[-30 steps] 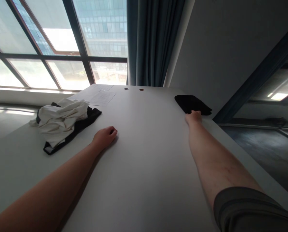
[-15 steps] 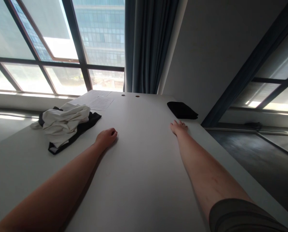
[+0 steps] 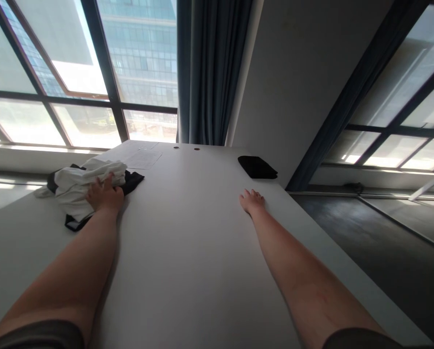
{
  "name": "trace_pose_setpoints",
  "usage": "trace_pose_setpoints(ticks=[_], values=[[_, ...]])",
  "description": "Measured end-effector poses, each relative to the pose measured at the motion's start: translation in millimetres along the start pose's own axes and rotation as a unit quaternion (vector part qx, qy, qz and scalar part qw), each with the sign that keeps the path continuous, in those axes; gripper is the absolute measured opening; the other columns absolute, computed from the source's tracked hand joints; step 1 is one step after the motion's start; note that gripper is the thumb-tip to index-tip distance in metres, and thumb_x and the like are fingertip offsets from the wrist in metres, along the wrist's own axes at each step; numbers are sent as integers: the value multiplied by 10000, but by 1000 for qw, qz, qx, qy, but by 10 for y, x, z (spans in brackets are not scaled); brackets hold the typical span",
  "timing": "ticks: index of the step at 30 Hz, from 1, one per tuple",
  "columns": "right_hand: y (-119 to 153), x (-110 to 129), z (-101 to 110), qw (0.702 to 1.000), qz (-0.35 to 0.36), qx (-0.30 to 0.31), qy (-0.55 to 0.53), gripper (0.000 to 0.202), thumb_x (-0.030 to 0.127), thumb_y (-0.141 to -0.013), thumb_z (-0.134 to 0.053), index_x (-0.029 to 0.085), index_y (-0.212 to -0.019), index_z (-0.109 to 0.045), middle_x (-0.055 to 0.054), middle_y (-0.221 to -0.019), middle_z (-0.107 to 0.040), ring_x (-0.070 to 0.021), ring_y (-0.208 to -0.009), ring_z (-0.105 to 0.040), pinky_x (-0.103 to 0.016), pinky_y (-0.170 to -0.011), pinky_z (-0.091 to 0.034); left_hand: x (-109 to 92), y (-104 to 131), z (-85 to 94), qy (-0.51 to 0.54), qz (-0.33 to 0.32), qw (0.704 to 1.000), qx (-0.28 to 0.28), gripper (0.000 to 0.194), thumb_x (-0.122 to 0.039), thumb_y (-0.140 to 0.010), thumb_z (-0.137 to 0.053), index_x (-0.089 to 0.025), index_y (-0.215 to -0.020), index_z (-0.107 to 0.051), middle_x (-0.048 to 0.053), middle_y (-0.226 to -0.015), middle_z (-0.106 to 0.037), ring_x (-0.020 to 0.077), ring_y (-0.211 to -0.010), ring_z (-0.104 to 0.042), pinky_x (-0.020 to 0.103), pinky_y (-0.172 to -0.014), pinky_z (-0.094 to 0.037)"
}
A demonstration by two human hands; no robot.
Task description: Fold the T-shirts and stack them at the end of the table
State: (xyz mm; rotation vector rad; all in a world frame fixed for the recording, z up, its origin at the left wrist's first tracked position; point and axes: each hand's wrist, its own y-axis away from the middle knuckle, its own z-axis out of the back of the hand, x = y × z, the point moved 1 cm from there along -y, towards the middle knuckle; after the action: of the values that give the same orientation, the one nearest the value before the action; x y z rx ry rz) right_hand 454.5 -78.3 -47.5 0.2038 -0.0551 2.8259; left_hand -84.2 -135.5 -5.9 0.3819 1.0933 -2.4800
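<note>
On the left of the white table [image 3: 187,252] lies a crumpled white garment with black trim [image 3: 73,186]. My left hand [image 3: 106,194] is on top of it, fingers spread over the white cloth; no grip shows. Further right, my right hand [image 3: 252,200] rests on the bare tabletop with its fingers apart and holds nothing. Just beyond that hand is a flat black item that looks like folded cloth [image 3: 257,167], a short gap away from the fingertips.
Sheets of paper [image 3: 144,158] lie at the far left of the table, beside two small round holes [image 3: 197,149] near its back edge. Behind stand a blue-grey curtain [image 3: 209,72] and large windows [image 3: 140,58]. Dark floor [image 3: 333,223] shows past the right edge.
My left hand has moved left from the tabletop onto the garment, and its curled fingers have spread. My right hand has drawn back slightly from the black item. The view has shifted a little right.
</note>
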Motion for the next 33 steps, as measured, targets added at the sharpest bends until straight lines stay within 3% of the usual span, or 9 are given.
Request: trace_pose_setpoints(ticks=[4, 10, 15, 19, 25, 33], values=[[291, 51, -7, 1000, 21, 14, -2, 657, 530, -1033, -318, 252, -1627, -358, -123, -1705, -260, -354, -1560, -215, -557, -1239, -146, 12, 9, -124, -2, -18, 1000, 7, 543, -227, -931, -602, -163, -1465, -533, 186, -1566, -443, 435, -1413, -387, 632, -1120, -299], [545, 251, 61, 973, 222, 53, -29, 605, 484, -1019, -417, 292, -1593, -422, -88, -1700, -299, -298, -1563, -238, -553, -1251, -140, -3, -55, -194, -51, -56, 995, 72, 530, -231, -965, -526, -227, -1495, -533, 168, -1621, -392, 415, -1482, -318, 627, -1149, -284], [550, 355, 120, 967, 249, 36, -40, 582, 435, -1012, -453, 245, -1562, -481, -121, -1661, -371, -293, -1528, -321, -517, -1241, -202, -70, -46, -182, -78, -67, 989, 110, 445, -266, -969, -486, -162, -1376, -634, 224, -1613, -388, 400, -1495, -318, 606, -1163, -271], [550, 373, 139, 965, 256, 33, -43, 575, 431, -1008, -468, 241, -1549, -499, -126, -1650, -387, -303, -1515, -346, -524, -1236, -218, -147, -34, -135, -65, -49, 993, 85, 490, -232, -957, -467, -101, -1422, -552, 255, -1541, -457, 389, -1426, -412, 577, -1123, -330], [548, 370, 156, 961, 271, 30, -37, 569, 420, -1005, -471, 221, -1535, -518, -134, -1632, -412, -294, -1501, -370, -494, -1230, -240, -225, -45, -31, -3, -67, 998, 13, 522, -226, -975, -434, -29, -1458, -432, 280, -1521, -427, 439, -1348, -454, 552, -1046, -370], [502, 370, 134, 960, 279, 25, -28, 573, 414, -1003, -470, 214, -1538, -517, -135, -1626, -421, -284, -1496, -380, -451, -1225, -253, -485, 31, 10, 49, -144, 988, -10, 540, -184, -941, -455, -83, -1472, -449, 268, -1544, -426, 423, -1380, -454, 553, -1093, -378]])
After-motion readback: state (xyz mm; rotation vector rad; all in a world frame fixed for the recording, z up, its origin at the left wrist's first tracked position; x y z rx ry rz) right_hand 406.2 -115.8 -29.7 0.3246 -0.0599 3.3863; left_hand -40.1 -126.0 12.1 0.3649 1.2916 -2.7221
